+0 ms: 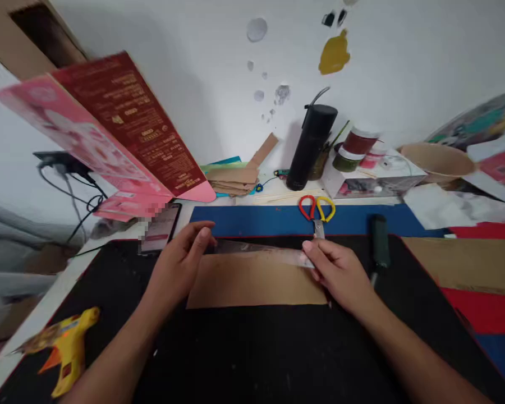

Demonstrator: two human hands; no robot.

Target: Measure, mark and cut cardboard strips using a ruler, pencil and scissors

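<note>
A clear plastic ruler (263, 251) spans the gap between my two hands, just over the upper edge of a flat strip of brown cardboard (256, 282). My right hand (339, 272) pinches the ruler's right end between thumb and fingers. At the other end, my left hand (184, 255) has its fingers curled around the ruler's tip, which they partly hide. The cardboard lies on a black cutting mat (235, 353). Just beyond my right hand are scissors (318, 216) with one red and one yellow handle loop. A dark green-handled tool (379, 241) rests to the right.
A yellow glue gun (69, 348) lies at the left. A phone (160, 229) sits behind my left hand, below a pink and red folded box (130, 126). Along the wall stand a black bottle (311, 148), cardboard scraps (235, 182) and paint jars (359, 143). Crumpled tissue (437, 205) is at right.
</note>
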